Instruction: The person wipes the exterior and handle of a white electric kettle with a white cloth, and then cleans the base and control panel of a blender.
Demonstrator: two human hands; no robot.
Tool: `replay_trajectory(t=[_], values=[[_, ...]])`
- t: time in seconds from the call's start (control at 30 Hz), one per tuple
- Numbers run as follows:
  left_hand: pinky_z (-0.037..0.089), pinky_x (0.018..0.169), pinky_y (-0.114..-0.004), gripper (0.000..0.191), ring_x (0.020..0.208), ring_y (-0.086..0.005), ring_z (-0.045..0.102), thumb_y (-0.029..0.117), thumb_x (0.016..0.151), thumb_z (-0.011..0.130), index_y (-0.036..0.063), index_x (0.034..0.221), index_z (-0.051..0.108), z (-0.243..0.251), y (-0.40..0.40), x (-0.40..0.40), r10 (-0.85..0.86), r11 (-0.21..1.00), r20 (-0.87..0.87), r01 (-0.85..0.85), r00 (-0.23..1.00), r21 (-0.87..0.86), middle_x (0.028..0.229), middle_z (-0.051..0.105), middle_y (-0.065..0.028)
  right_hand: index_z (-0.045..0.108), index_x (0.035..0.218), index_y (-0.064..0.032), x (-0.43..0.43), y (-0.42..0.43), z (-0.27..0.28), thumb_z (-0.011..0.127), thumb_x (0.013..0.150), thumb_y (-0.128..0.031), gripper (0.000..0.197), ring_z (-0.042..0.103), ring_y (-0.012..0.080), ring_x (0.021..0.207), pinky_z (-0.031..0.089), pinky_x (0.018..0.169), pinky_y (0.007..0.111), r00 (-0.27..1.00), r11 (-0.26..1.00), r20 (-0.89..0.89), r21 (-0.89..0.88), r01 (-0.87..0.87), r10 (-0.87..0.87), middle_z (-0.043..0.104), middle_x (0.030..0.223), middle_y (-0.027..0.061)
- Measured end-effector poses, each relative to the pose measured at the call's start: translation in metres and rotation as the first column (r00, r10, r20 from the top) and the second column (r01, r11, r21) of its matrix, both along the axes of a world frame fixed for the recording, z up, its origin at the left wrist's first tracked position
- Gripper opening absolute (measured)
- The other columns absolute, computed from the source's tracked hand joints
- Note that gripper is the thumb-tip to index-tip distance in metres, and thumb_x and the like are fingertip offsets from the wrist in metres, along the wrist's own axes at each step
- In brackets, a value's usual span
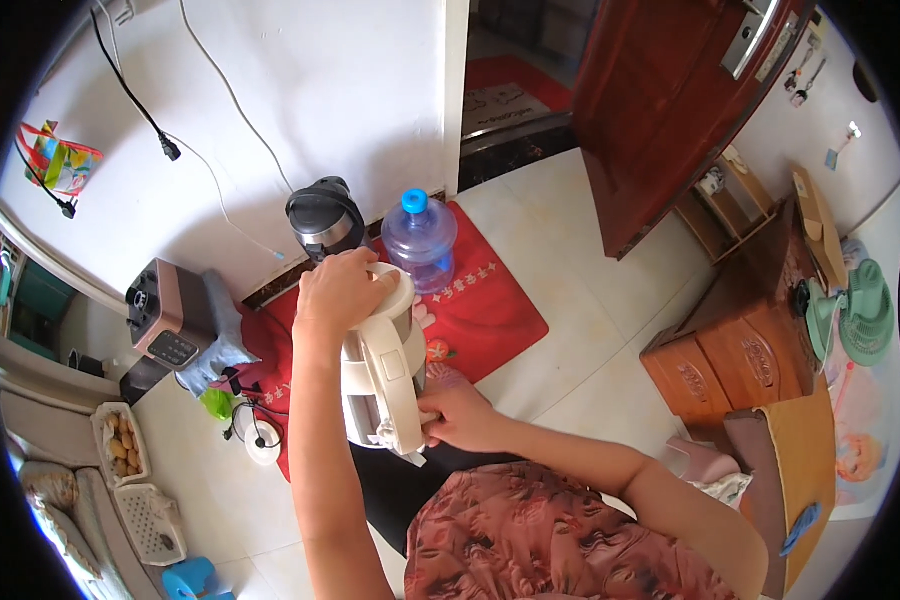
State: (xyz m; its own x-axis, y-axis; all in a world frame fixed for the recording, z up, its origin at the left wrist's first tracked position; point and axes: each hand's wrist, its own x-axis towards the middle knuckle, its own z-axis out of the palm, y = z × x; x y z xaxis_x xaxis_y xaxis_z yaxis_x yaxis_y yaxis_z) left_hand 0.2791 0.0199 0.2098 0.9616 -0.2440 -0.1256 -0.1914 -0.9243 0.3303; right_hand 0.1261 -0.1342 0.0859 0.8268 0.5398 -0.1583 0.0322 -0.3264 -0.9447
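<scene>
A cream-coloured electric kettle [390, 367] is held in front of my body, its handle facing me and its lid end pointing away. My left hand [345, 292] grips it at the lid [396, 289]. At the kettle's other end, my right hand [461, 412] has its fingers curled around a white cloth or tissue [423, 417], partly hidden by the hand. More crumpled white material [387, 433] shows beside the handle. On the floor to the left lies a round white base [262, 442] with a black cord, near a red mat [510, 322].
A clear blue-capped water bottle [420, 240] and a black-lidded steel pot [326, 217] stand by the wall. A brown control-panel appliance [169, 315] sits at left. White baskets [150, 521] line the left side. A wooden cabinet [735, 360] and an open door [645, 112] are at right.
</scene>
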Motion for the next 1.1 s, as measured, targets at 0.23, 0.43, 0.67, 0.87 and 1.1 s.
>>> replay_trajectory(t=[0.23, 0.43, 0.67, 0.87, 1.1], values=[[0.048, 0.089, -0.044, 0.043, 0.097, -0.0286, 0.067, 0.041, 0.086, 0.061, 0.0097, 0.114, 0.07, 0.006, 0.009, -0.018, 0.006, 0.996, 0.153, 0.007, 0.988, -0.085, 0.099, 0.073, -0.0082, 0.062, 0.118, 0.0028, 0.007, 0.012, 0.019, 0.063, 0.092, -0.004, 0.027, 0.066, 0.0108, 0.084, 0.054, 0.075, 0.027, 0.957, 0.847, -0.151, 0.446, 0.289, -0.248, 0.071, 0.098, 0.0073], [0.051, 0.088, -0.038, 0.041, 0.095, -0.0269, 0.067, 0.033, 0.084, 0.068, 0.0101, 0.117, 0.067, 0.009, 0.026, -0.059, 0.09, 0.985, 0.152, -0.065, 0.984, -0.162, 0.11, 0.069, -0.01, 0.049, 0.132, 0.0004, -0.032, 0.044, 0.037, 0.076, 0.085, -0.015, 0.057, 0.062, 0.017, 0.1, 0.049, 0.089, 0.033, 0.996, 0.882, -0.012, 0.465, 0.08, -0.084, 0.066, 0.108, 0.0107], [0.05, 0.088, -0.031, 0.028, 0.1, -0.0163, 0.063, 0.013, 0.098, 0.058, 0.003, 0.124, 0.065, 0.005, 0.054, -0.108, 0.465, 0.799, 0.466, -0.13, 0.753, -0.587, 0.123, 0.067, -0.011, 0.05, 0.131, 0.0003, -0.038, 0.052, 0.057, 0.079, 0.077, -0.003, 0.061, 0.06, 0.0156, 0.107, 0.046, 0.097, 0.033, 0.968, 0.799, -0.231, 0.597, 0.064, 0.096, 0.066, 0.113, 0.0095], [0.043, 0.078, -0.035, 0.024, 0.092, -0.0223, 0.051, 0.014, 0.097, 0.055, -0.0021, 0.114, 0.059, -0.05, 0.048, -0.188, 0.666, 0.655, 0.558, -0.03, 0.495, -0.755, 0.111, 0.053, -0.0129, 0.055, 0.126, -0.0003, -0.015, 0.051, 0.096, 0.078, 0.082, -0.009, 0.05, 0.061, 0.0144, 0.103, 0.048, 0.092, 0.03, 0.929, 0.795, -0.313, 0.605, 0.035, 0.197, 0.067, 0.109, 0.0074], [0.04, 0.098, -0.046, 0.069, 0.118, -0.0355, 0.049, 0.056, 0.102, 0.032, -0.0032, 0.131, 0.055, -0.067, 0.034, -0.225, 0.535, 0.748, 0.504, -0.102, 0.679, -0.656, 0.13, 0.049, -0.0234, 0.061, 0.118, -0.0014, -0.003, 0.068, 0.081, 0.074, 0.084, -0.017, 0.039, 0.063, 0.0125, 0.096, 0.05, 0.084, 0.03, 0.993, 0.885, -0.115, 0.46, 0.067, -0.015, 0.067, 0.104, 0.0086]])
